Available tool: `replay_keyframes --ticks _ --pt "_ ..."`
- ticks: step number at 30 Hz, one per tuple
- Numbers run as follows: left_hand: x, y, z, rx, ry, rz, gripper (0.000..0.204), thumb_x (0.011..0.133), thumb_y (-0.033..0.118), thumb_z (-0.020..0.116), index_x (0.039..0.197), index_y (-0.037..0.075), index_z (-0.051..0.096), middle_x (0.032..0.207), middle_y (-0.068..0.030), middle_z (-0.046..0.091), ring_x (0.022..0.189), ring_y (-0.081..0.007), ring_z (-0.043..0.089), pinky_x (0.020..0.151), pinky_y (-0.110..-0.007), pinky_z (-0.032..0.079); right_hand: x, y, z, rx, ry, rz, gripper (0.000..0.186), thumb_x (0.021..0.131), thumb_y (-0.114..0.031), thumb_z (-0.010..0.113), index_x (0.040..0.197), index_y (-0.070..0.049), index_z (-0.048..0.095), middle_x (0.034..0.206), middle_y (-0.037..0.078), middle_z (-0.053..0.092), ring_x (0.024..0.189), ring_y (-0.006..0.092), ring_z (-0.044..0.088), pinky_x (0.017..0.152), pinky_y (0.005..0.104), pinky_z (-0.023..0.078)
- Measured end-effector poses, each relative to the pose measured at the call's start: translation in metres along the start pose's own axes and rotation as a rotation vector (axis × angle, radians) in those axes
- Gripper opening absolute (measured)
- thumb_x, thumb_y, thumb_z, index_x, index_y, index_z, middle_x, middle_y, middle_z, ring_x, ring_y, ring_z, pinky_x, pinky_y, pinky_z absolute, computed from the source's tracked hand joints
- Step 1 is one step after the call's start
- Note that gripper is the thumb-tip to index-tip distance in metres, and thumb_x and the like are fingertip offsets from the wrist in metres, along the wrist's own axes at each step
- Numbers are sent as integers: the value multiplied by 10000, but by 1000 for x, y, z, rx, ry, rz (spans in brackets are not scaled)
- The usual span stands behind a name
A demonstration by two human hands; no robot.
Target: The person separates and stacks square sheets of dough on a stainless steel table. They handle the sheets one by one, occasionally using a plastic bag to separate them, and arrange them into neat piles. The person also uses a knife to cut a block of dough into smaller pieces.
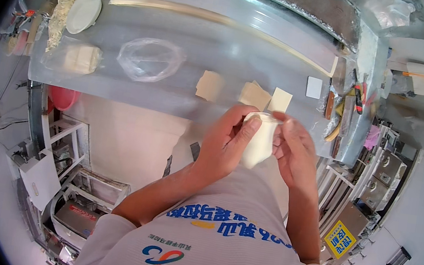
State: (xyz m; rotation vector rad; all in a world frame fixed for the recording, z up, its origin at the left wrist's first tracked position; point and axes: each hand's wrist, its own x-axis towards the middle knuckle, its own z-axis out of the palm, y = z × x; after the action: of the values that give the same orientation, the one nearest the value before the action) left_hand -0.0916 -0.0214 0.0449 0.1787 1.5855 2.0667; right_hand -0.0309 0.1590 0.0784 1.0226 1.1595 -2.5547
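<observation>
In front of me, at the steel worktop's near edge, my left hand (232,138) grips a floppy cream sheet of what looks like dough (258,144), thumb over its top. My right hand (293,144) pinches the same sheet at its right edge, its fingers slightly blurred. Just beyond them on the grey worktop (181,41) lie a pale square sheet (280,100) and a small pile of tan squares (252,94); another tan square (206,85) is further left.
A crumpled plastic bag (151,53), wrapped pale stack (81,59), white plate (84,11) and shreds (61,19) sit left. A long wooden strip (222,21) crosses the back. Right are a white card (313,87) and several tools (357,99). A pink basin (64,98) is below left.
</observation>
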Motion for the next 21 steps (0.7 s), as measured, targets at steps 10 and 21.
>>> replay_keyframes --ticks 10,21 --pt "-7 -20 -30 203 -47 -392 336 1069 243 674 1297 4 611 1094 -98 720 992 -133 669 851 -293 546 35 54 -23 -303 22 91 475 964 -79 767 1398 -11 586 1216 80 740 1074 142 684 894 289 531" --pt "31 -77 -86 179 118 -584 330 1072 186 652 1314 -34 608 1127 -135 729 1033 -170 701 798 -337 621 119 112 -21 -255 17 181 461 985 -122 741 1383 41 576 1214 130 733 1056 185 709 919 364 587"
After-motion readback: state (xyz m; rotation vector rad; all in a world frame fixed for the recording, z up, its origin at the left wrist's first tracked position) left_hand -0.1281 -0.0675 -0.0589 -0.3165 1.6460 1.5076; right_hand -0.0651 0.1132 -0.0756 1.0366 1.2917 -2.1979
